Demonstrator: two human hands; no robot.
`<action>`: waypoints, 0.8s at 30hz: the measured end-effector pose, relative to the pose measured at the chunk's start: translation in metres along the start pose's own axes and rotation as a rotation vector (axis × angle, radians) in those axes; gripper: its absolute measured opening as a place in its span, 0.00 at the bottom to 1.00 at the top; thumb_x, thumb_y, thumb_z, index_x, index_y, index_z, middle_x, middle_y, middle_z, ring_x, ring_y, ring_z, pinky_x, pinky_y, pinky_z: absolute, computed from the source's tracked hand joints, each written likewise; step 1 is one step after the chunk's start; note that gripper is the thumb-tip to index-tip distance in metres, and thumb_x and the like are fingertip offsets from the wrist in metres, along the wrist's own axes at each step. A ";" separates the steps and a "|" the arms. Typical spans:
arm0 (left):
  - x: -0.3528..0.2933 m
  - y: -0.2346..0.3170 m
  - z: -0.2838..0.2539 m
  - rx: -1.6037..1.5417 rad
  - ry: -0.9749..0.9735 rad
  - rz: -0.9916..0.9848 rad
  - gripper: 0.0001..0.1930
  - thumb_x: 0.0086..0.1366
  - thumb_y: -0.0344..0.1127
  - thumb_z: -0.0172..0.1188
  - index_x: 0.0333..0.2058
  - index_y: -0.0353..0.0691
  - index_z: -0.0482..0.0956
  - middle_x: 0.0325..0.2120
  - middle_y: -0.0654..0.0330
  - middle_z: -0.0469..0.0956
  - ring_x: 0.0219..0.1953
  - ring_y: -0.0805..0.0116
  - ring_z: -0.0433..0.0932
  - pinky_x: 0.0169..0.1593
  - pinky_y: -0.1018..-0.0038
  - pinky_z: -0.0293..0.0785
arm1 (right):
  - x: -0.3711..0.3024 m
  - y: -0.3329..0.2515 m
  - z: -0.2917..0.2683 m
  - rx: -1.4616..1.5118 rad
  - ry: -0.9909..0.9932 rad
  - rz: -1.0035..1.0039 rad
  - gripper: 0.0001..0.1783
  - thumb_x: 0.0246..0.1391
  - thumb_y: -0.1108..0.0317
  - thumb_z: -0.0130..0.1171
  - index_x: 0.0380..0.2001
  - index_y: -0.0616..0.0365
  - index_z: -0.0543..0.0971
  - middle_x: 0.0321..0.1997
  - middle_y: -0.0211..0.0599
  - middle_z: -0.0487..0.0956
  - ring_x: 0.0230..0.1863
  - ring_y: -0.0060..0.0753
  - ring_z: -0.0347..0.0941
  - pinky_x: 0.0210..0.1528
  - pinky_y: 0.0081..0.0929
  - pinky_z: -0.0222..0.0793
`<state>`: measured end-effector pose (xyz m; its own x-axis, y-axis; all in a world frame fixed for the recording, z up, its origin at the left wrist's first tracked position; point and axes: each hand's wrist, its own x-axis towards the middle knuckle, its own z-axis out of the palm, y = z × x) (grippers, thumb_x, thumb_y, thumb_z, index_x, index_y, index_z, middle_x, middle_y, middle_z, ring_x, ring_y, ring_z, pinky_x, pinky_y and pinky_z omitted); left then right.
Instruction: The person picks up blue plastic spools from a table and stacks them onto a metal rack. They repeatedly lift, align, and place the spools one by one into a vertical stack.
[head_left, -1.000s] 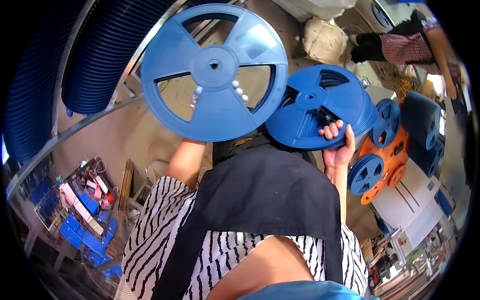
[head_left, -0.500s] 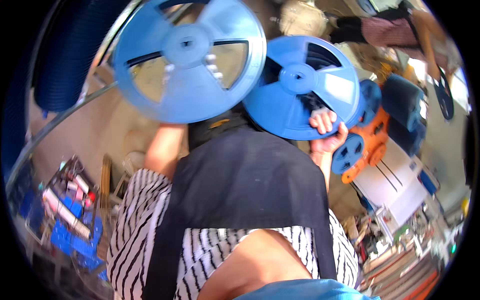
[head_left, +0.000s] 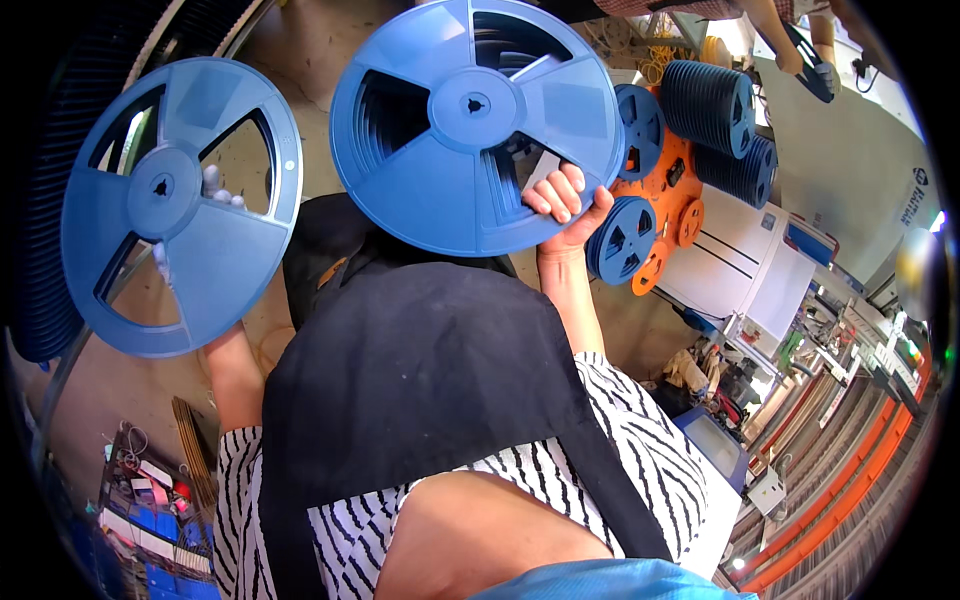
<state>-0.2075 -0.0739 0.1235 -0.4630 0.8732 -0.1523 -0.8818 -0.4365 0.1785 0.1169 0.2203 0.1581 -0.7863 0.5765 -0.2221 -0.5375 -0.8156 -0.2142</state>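
Note:
A single blue reel (head_left: 215,265) with three open windows stands tilted at the left, and my left hand (head_left: 222,193) grips it from behind. White-covered fingertips show through its windows; the palm is hidden. Nearer the middle is a stack of blue reels (head_left: 400,185), its several layers visible through the front reel's windows. My right hand (head_left: 570,205) is closed on the stack's lower right rim, fingers hooked into a window and thumb outside. The single reel and the stack are apart.
Long rows of dark blue reels (head_left: 45,230) line the left side. At the right, an orange rack (head_left: 655,185) carries blue and orange reels beside a white cabinet (head_left: 735,265). Another person's arm (head_left: 768,25) shows at the top right. A cluttered cart (head_left: 150,500) stands at the lower left.
The single reel has moved left and down, away from the stack it overlapped. The stack appears larger and further left, while my view has shifted rightward. Both hands keep their grip.

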 end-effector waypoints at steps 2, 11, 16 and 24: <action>0.001 -0.001 -0.001 0.024 0.054 0.004 0.45 0.57 0.48 0.64 0.66 0.34 0.50 0.64 0.44 0.56 0.61 0.53 0.64 0.69 0.58 0.54 | 0.005 0.003 0.003 0.027 0.033 -0.003 0.14 0.47 0.56 0.62 0.25 0.51 0.69 0.15 0.20 0.65 0.18 0.19 0.62 0.33 0.24 0.60; 0.038 -0.047 -0.029 0.833 0.325 -0.260 0.33 0.62 0.36 0.60 0.64 0.35 0.59 0.57 0.50 0.69 0.57 0.65 0.70 0.58 0.72 0.70 | 0.023 0.031 0.023 -0.318 0.016 0.155 0.16 0.48 0.51 0.58 0.29 0.52 0.72 0.18 0.23 0.66 0.21 0.22 0.64 0.36 0.28 0.65; 0.065 -0.119 0.009 1.202 0.089 -0.220 0.59 0.45 0.40 0.73 0.70 0.43 0.41 0.64 0.50 0.58 0.62 0.61 0.62 0.62 0.70 0.60 | 0.028 0.086 0.079 -0.770 0.343 0.310 0.19 0.43 0.58 0.64 0.32 0.60 0.74 0.22 0.35 0.74 0.26 0.30 0.71 0.33 0.28 0.69; 0.065 -0.121 0.008 0.509 0.329 -0.624 0.43 0.53 0.31 0.70 0.64 0.43 0.55 0.40 0.56 0.77 0.41 0.66 0.77 0.43 0.70 0.76 | 0.040 0.100 0.099 -0.833 0.242 0.405 0.29 0.46 0.54 0.68 0.44 0.65 0.74 0.35 0.42 0.80 0.38 0.35 0.77 0.47 0.32 0.71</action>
<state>-0.1301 0.0376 0.1000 0.0200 0.7793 -0.6264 -0.8722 0.3199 0.3701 0.0013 0.1569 0.2223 -0.7303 0.3287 -0.5988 0.2245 -0.7124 -0.6649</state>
